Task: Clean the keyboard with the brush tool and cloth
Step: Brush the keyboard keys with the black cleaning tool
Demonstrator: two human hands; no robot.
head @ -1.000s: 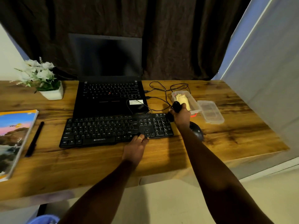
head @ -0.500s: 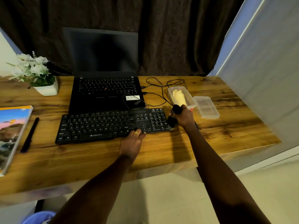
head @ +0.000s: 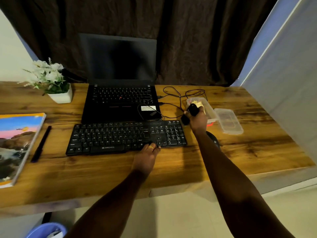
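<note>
On desk [head: 173,170], ZEBRONICS keyboard [head: 126,137], left hand [head: 145,158] flat on its 5 o'clock edge, right hand [head: 199,121] fisted round brush [head: 193,109], 2 o'clock.

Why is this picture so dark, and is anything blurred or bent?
Head view: dim light, brightest on the brown wooden desk, where forearms cast soft shadows; the wide lens bows the desk's edges; the black brush tool in the right hand shows little detail.
</note>
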